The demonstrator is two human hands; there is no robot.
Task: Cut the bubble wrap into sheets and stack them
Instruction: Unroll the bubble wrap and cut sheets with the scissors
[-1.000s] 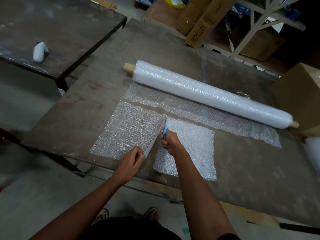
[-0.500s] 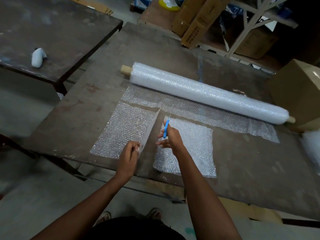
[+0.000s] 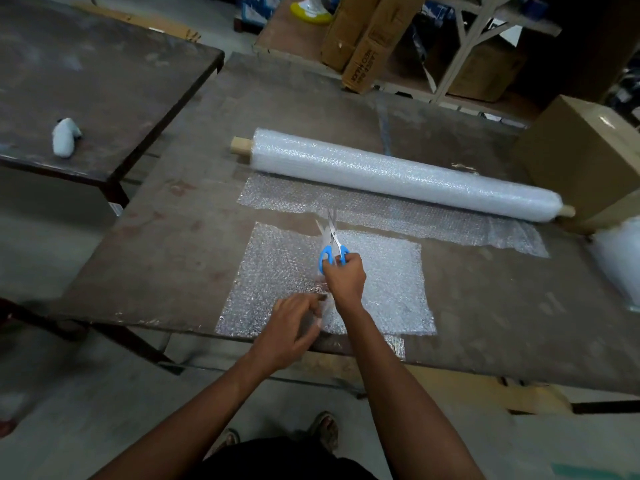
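Note:
A long bubble wrap roll (image 3: pixel 398 173) lies across the brown table (image 3: pixel 166 258), with an unrolled strip (image 3: pixel 381 209) trailing toward me. Cut bubble wrap sheets (image 3: pixel 388 285) lie near the front edge, the left one lying over the right one. My right hand (image 3: pixel 344 277) grips blue-handled scissors (image 3: pixel 331 249), blades open and pointing away, above the sheets. My left hand (image 3: pixel 294 322) pinches the near edge of the left sheet close to my right wrist.
A second dark table (image 3: pixel 104 74) at the left holds a small white object (image 3: pixel 64 136). Cardboard boxes (image 3: pixel 363 39) and a white rack stand beyond the table. A large box (image 3: pixel 585 157) sits at the roll's right end, and a white bundle (image 3: pixel 620 258) at far right.
The left sheet has been pulled right and now lies over the right sheet. My right hand lifted the scissors clear, with blades open. My left hand moved right with the sheet's edge.

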